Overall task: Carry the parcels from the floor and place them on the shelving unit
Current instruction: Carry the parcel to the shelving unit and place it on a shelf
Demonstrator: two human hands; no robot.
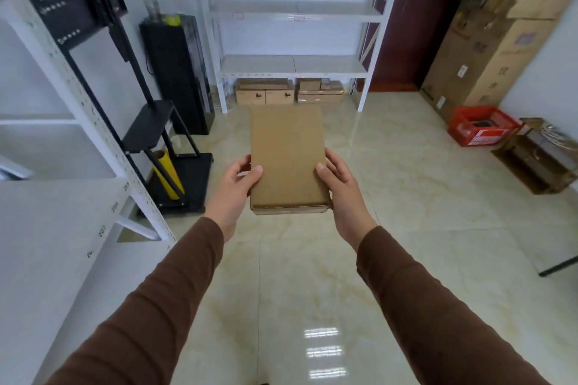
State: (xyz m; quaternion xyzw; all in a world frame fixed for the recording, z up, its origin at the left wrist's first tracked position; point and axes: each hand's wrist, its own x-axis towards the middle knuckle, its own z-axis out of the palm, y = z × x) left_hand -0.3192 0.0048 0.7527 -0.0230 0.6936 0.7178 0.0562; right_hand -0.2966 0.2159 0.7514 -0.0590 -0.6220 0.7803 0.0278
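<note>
A person in brown sleeves held a flat brown cardboard parcel level above a glossy, cream marble-patterned tile floor, the left hand and right hand each clamped on a near side edge, thumbs on top. Ahead stood a white metal shelving unit against the far wall, more cardboard boxes stowed beneath its lowest shelf. A black stand stood at left, tall cartons and a red crate at right, beside a dark door.
</note>
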